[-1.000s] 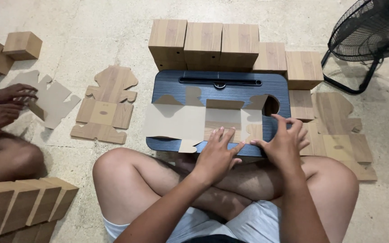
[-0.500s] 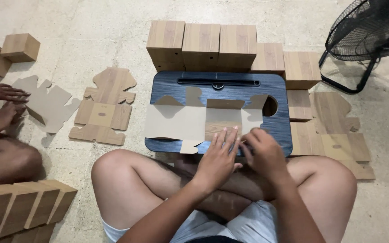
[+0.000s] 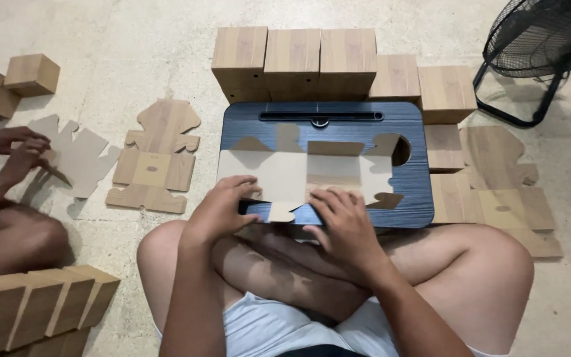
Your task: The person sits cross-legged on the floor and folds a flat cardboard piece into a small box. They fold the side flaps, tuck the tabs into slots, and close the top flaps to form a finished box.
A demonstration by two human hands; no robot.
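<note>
Centrally, a dark blue lap tray (image 3: pixel 408 198) rests across the seated person's crossed legs, with a row of assembled wood-grain boxes (image 3: pixel 295 59) standing just beyond it. An unfolded cardboard box blank (image 3: pixel 299 173) lies flat on the tray. Left hand (image 3: pixel 218 208) presses the blank's near-left edge, fingers curled onto it; right hand (image 3: pixel 343 223) presses its near edge, fingers spread flat. At far left, another person's hands (image 3: pixel 16 149) touch a second flat blank (image 3: pixel 80 155) on the floor.
</note>
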